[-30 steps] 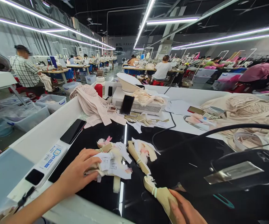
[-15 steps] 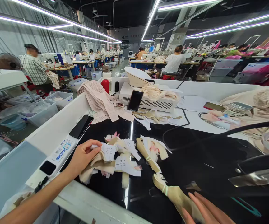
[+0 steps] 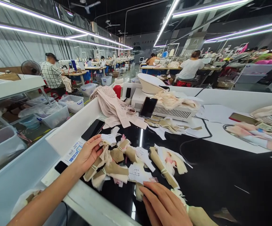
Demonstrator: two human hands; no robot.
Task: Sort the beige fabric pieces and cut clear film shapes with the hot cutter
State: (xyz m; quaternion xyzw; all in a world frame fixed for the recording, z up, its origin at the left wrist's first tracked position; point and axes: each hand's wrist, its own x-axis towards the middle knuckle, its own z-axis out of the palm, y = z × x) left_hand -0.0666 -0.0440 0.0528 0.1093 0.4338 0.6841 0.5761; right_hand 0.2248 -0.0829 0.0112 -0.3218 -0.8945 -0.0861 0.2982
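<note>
My left hand [image 3: 90, 155] pinches the edge of a small bundle of cream and tan fabric pieces [image 3: 106, 153]. A white paper slip with dark marks [image 3: 108, 138] stands up at its top. More tied bundles [image 3: 115, 171] and a marked white slip [image 3: 137, 173] lie against it on the black tabletop [image 3: 211, 163]. My right hand [image 3: 166, 202] is open, fingers stretched, its tips by the lower right of this pile. Partly behind the right hand lies a tan bundle with a pale tie [image 3: 200, 216]. Another tan tied bundle [image 3: 163, 166] sits beyond it.
A black phone [image 3: 92, 129] lies near the left wall; another phone [image 3: 148, 107] leans against a white vented box [image 3: 171, 110]. Pink-beige fabric strips [image 3: 113, 106] heap at the back left. A black cable [image 3: 206, 130] curves across the right. People sit at sewing tables beyond.
My right hand has moved left from the separate tan bundle to the pile's edge. My left hand has shifted its grip, and more bundles show beside it. The view has turned left.
</note>
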